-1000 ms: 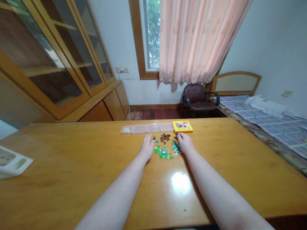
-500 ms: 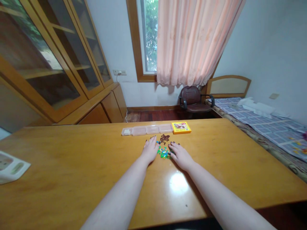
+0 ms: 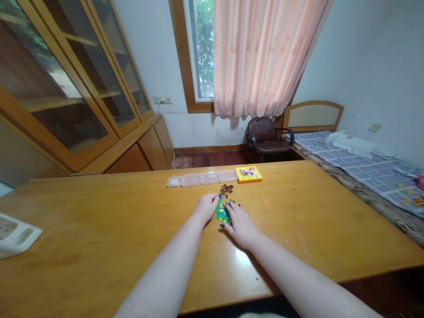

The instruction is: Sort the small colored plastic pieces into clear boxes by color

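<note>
A small pile of green, blue, white and yellow toy building bricks (image 3: 222, 214) lies on the wooden table between my hands. Against its left side is my left hand (image 3: 206, 207), fingers curled in and thumb by the fingertips at the top of the pile; whatever they may hold is hidden. My right hand (image 3: 243, 224) rests at the pile's right side, fingers apart and stretched forward, covering part of the bricks. Just beyond the pile sits a heap of small brown bricks (image 3: 227, 190).
A clear plastic tray with compartments (image 3: 200, 178) lies behind the bricks, beside a yellow box (image 3: 249, 175). A white object (image 3: 20, 234) stands at the table's left edge. Past the table (image 3: 99, 247) are a brown chair (image 3: 265, 134), a bed (image 3: 351, 152) and a glass-fronted cabinet (image 3: 115, 128).
My left hand's fingers have gone from stretched out to curled. My right hand has moved left, onto the pile's edge. The coloured bricks sit closer together, and the view has shifted slightly.
</note>
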`<state>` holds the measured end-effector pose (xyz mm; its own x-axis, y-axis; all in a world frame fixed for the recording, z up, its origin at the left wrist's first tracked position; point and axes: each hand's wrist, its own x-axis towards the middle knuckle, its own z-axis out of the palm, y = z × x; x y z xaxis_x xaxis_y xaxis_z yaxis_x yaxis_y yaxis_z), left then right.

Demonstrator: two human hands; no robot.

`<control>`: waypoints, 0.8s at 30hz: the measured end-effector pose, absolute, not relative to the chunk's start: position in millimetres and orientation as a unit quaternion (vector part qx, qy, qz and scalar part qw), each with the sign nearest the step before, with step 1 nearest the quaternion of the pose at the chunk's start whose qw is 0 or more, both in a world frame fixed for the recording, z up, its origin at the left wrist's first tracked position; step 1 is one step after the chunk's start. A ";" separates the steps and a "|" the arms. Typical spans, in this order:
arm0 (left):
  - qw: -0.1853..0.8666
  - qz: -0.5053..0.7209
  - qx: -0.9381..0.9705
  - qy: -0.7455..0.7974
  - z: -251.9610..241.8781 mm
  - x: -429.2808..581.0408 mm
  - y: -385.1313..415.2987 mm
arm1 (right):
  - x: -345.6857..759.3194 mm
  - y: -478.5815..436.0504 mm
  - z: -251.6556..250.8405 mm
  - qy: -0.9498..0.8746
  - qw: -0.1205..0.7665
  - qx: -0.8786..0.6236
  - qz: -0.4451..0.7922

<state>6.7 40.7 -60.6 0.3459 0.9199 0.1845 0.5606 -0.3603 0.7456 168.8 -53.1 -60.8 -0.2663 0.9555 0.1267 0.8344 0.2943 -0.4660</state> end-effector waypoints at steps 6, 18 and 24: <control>0.411 0.465 0.614 0.488 -77.4 5.3 59.2 | 168.2 -41.7 -58.9 -0.805 0.204 -0.531 0.170; 0.510 0.544 0.455 0.487 -69.5 1.3 69.3 | 149.7 -20.4 -53.6 -0.831 0.191 -0.498 0.159; 0.549 0.541 0.424 0.476 -64.2 -4.0 73.0 | 157.0 -22.0 -52.6 -0.846 0.230 -0.439 0.196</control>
